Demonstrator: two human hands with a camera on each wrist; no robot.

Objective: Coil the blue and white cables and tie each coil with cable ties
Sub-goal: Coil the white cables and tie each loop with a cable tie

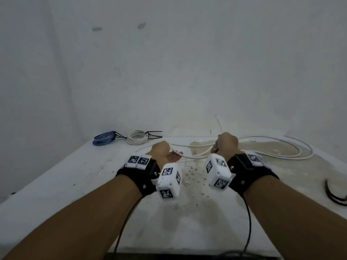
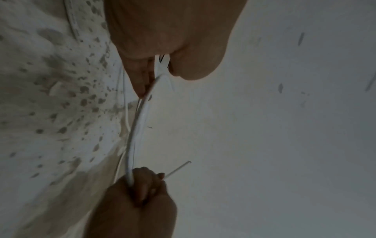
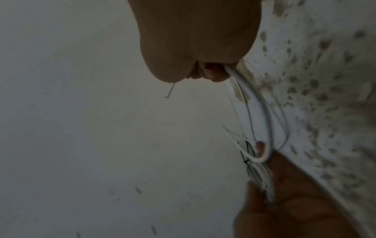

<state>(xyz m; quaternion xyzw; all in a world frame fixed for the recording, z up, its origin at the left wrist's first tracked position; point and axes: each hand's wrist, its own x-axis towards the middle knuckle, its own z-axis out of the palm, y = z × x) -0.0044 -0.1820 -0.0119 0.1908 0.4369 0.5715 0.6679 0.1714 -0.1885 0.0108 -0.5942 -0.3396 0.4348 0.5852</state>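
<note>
A long white cable [image 1: 195, 156] hangs in a short sagging span between my two hands above the table. My right hand [image 1: 227, 145] grips it in a fist, and the cable's free end [image 1: 217, 122] sticks up behind the knuckles. My left hand [image 1: 165, 152] pinches the cable near its fingertips. In the left wrist view the cable [image 2: 136, 128] curves from my left fingers [image 2: 142, 83] down to the right hand [image 2: 140, 193]. The right wrist view shows the cable [image 3: 258, 103] leaving my right hand [image 3: 193, 40] and hooked by a left finger [image 3: 260, 148]. The rest of the cable lies in loose loops [image 1: 293, 152] at the right.
A tied blue coil [image 1: 104, 138] and a tied white coil [image 1: 137, 137], each with black cable ties, lie at the table's far left by the wall. Loose black cable ties [image 1: 336, 196] lie at the right edge. The white table [image 1: 75, 175] is stained around the middle.
</note>
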